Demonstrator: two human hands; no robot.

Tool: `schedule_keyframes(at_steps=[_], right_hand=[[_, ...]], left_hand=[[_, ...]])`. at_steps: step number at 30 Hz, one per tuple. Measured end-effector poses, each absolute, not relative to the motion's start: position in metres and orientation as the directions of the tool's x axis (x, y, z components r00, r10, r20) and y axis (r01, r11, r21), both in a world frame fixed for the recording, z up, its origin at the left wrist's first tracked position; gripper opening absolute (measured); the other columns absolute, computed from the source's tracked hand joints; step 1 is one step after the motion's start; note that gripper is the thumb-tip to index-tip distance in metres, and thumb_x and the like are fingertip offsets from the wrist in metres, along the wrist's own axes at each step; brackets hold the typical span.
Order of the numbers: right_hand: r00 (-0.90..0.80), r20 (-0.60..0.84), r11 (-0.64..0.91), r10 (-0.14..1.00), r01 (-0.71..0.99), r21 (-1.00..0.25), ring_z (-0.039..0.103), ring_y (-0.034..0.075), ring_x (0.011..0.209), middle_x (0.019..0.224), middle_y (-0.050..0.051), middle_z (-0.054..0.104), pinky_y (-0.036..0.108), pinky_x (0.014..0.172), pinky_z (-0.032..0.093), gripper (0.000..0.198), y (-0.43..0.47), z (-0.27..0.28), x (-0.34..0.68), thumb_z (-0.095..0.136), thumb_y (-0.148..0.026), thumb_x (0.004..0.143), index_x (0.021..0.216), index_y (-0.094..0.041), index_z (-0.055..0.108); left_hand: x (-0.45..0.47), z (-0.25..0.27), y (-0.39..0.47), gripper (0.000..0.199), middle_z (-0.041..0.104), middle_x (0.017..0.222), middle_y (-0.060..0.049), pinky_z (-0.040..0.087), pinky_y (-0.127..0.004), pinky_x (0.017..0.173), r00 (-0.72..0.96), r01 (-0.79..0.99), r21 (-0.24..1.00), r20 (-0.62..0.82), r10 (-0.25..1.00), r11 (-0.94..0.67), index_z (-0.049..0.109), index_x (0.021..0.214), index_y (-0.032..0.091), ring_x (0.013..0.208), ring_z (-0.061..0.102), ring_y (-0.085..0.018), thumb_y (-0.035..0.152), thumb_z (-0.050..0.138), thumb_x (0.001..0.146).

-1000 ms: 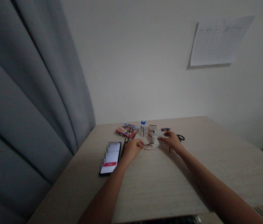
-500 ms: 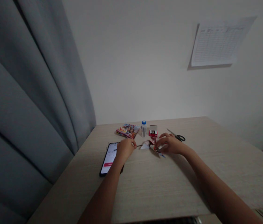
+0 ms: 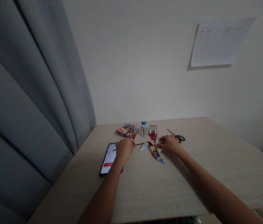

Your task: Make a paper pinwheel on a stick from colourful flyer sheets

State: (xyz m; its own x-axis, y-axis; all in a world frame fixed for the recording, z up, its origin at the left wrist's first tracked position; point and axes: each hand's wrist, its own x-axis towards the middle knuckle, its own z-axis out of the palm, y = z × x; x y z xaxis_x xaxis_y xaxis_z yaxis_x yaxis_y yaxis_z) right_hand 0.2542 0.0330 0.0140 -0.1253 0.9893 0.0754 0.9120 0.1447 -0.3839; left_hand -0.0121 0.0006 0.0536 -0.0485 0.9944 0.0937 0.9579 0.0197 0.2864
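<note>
A pinwheel (image 3: 155, 151) of colourful printed paper, with pointed blades, is above the middle of the desk. A thin dark stick (image 3: 140, 144) runs from its centre to the left. My left hand (image 3: 125, 147) is closed round the stick, over the phone's upper right corner. At the pinwheel's right side, the fingertips of my right hand (image 3: 169, 143) pinch the paper near its centre. The exact contact there is too small to make out. One blade points down toward me, its printed face showing.
A phone (image 3: 108, 161) with a lit screen lies under my left forearm. Behind my hands stand a magazine stack (image 3: 128, 130), a blue-capped glue bottle (image 3: 144, 129) and a small open red box (image 3: 153, 132). Scissors (image 3: 180, 137) lie beyond my right hand. A curtain (image 3: 40, 109) hangs left.
My right hand has drawn back slightly to the right, uncovering more of the pinwheel. The pinwheel's blades have turned or spread, and its lower blade now shows fully. My left hand has shifted slightly.
</note>
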Motion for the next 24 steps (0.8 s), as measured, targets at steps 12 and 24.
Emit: schedule_keyframes(at_steps=[12,24], right_hand=[[-0.079,0.05,0.094,0.996,0.852,-0.516,0.062,0.026,0.094,0.098,0.007,0.072,0.032,0.074,0.04,0.039,0.035,0.007,0.246,0.082,-0.038,0.064,0.097,-0.02,0.069],[-0.194,0.001,0.115,0.981,0.579,-0.807,0.064,0.02,0.067,0.065,-0.001,0.07,0.027,0.063,0.044,0.02,0.048,0.0,0.268,0.076,-0.022,0.057,0.077,-0.019,0.077]], left_hand=[[-0.013,0.051,0.004,0.01,0.079,0.099,-0.003,0.043,-0.034,0.086,-0.055,0.938,0.344,0.046,0.997,0.036,0.077,0.088,0.028,0.103,0.068,-0.024,0.029,0.074,0.079],[0.0,0.03,0.01,0.006,0.078,0.083,-0.002,0.044,-0.027,0.075,0.074,0.861,0.493,0.12,0.99,-0.124,0.078,0.084,0.023,0.083,0.07,-0.018,0.026,0.077,0.079]])
